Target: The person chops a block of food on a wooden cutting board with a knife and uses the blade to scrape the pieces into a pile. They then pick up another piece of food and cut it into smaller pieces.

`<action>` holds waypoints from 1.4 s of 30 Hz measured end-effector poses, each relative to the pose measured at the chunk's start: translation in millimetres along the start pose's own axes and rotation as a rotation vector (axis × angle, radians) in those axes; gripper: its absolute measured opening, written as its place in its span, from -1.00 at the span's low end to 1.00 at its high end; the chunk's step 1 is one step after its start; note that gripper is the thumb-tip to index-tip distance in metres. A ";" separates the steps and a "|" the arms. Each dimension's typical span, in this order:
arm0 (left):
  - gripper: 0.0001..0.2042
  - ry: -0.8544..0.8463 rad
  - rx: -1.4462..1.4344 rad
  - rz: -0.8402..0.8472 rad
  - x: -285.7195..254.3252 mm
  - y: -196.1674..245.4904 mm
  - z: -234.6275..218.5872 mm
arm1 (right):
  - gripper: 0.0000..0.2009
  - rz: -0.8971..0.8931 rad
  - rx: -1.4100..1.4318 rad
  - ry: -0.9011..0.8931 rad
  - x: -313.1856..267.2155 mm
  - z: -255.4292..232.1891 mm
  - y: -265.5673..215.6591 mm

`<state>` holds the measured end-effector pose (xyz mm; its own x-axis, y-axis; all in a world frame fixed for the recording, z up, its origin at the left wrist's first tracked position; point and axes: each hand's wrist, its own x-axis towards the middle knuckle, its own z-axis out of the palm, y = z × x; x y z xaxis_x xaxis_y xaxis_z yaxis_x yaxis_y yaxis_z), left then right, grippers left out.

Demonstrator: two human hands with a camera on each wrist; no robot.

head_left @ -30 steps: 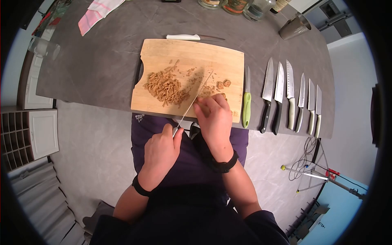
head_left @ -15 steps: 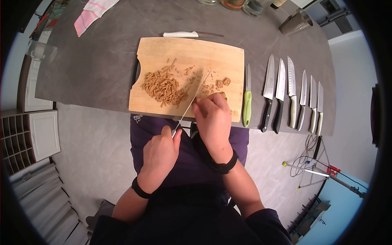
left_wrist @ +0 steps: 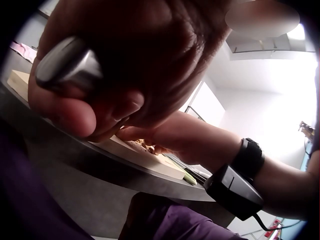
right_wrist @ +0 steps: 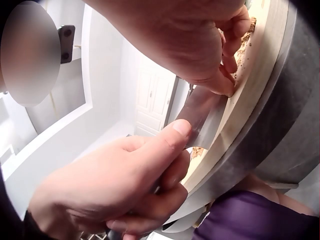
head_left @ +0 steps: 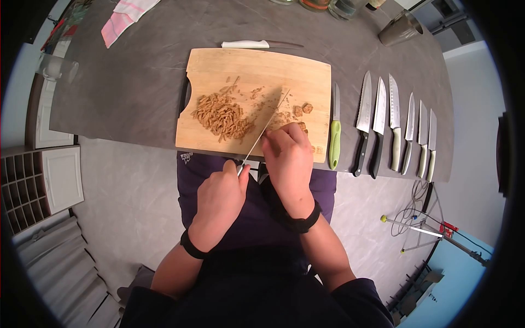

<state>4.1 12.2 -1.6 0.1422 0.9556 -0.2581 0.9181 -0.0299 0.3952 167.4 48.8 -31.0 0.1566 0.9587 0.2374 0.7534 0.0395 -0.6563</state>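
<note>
My left hand (head_left: 220,198) grips a knife (head_left: 254,146) whose blade slants up and right across the wooden board (head_left: 257,65). In the left wrist view the metal handle end (left_wrist: 70,65) sticks out of that fist; in the right wrist view its thumb lies along the blade (right_wrist: 202,112). My right hand (head_left: 290,164) is just right of the blade, curled fingertips low on the board, pinching a brown food piece mostly hidden beneath them. Left of the blade is a heap of thin brown strips (head_left: 221,117); crumbs lie around the blade. Two small chunks (head_left: 307,107) sit above my right hand.
A green-handled knife (head_left: 335,145) lies beside the board's right edge, with several more knives (head_left: 362,126) further right. Behind the board is a white-handled knife (head_left: 246,44). A metal cup (head_left: 401,28), bottles (head_left: 344,7) and a striped cloth (head_left: 124,21) are further back.
My left hand and the knife handle have shifted slightly up and right relative to the board. My right hand keeps nearly the same place beside the blade. The head view has shifted a little.
</note>
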 end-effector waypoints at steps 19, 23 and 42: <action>-0.61 0.106 -0.044 0.029 -10.4 -9.5 1.1 | -0.78 0.043 0.012 0.003 -8.4 -0.3 6.4; -0.60 0.114 -0.063 0.026 -12.4 -10.3 3.7 | -0.78 0.048 0.036 0.012 -7.9 -4.2 7.0; -0.59 0.108 -0.012 0.041 -21.0 -13.2 9.2 | -0.83 0.095 0.021 -0.016 -6.6 -2.0 3.3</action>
<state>-7.6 -10.2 -9.6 0.1382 0.9797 -0.1454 0.9077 -0.0665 0.4143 170.2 42.0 -33.4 0.2158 0.9629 0.1619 0.7220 -0.0458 -0.6903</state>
